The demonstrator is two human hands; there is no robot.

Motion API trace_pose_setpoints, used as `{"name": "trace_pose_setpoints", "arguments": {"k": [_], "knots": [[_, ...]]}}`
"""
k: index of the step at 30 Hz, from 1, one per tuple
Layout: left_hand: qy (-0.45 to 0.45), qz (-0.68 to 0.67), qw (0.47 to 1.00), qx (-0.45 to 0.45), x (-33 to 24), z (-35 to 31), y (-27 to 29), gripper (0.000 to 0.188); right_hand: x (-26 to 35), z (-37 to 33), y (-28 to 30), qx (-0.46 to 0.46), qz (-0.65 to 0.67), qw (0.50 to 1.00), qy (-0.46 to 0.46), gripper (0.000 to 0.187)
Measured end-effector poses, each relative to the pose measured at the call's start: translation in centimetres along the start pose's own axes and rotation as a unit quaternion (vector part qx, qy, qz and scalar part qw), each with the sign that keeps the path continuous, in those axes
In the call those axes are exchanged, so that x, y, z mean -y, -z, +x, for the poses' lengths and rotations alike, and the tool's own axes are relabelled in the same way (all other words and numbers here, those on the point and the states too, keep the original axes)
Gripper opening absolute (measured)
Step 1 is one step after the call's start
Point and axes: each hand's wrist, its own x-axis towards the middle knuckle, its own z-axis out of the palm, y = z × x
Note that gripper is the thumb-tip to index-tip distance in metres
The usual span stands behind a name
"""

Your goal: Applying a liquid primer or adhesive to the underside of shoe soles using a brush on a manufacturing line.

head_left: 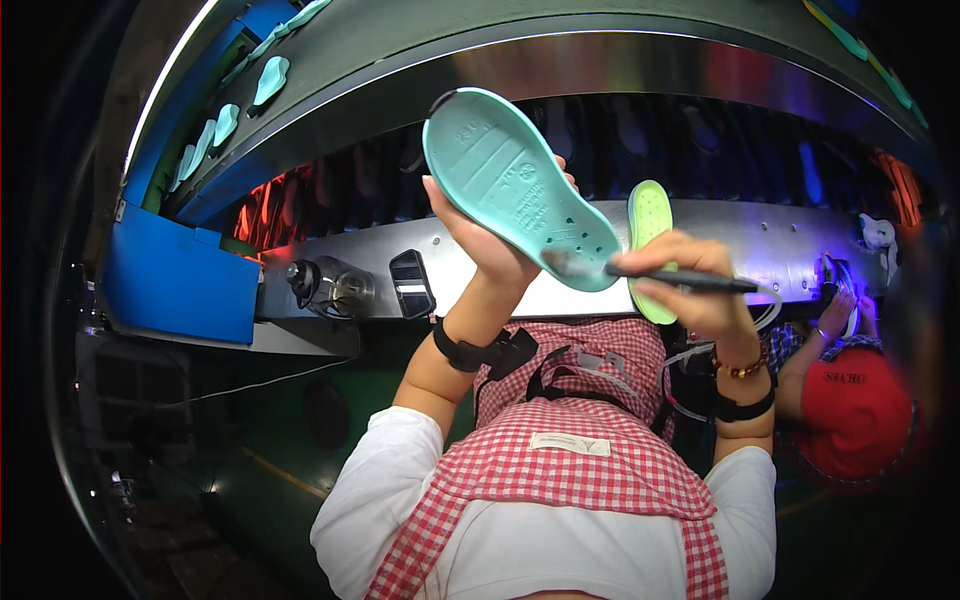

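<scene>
My left hand (487, 232) is closed round a teal shoe sole (500, 170), its thumb along the left edge and fingertips showing past the right edge. The sole is raised above the bench and tilted, with a dark patch at its upper tip. In my right hand (697, 275) is a brush with a black handle (690, 278). Its blurred brownish bristles touch the lower end of the sole, near several small holes. A pale hose (770, 310) trails from the handle. Behind my right hand a yellow-green sole (650, 212) lies on the metal bench, partly hidden.
On the bench (720, 240) stand a clear bottle (330, 286) and a phone (411, 283). Beyond, a conveyor belt (400, 45) carries several teal soles (270, 80). Dark soles line the rack below it. A co-worker in a red cap (855, 415) works at the right.
</scene>
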Motion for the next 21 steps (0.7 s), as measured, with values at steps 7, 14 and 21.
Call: {"name": "trace_pose_setpoints", "arguments": {"k": [7, 14, 21], "knots": [[0.02, -0.002, 0.999, -0.028, -0.9, 0.1, 0.8, 0.09, -0.8, -0.4, -0.4, -0.058, 0.054, 0.993, -0.085, 0.025], [0.056, -0.021, 0.998, 0.019, -1.9, -0.3, 0.6, 0.087, -1.4, -0.5, -1.5, -0.067, 0.319, 0.937, -0.129, 0.019], [0.139, -0.016, 0.99, 0.019, 0.4, -3.3, 2.5, 0.058, 1.7, 0.1, -2.2, 0.036, 0.131, 0.972, -0.194, 0.019]]}}
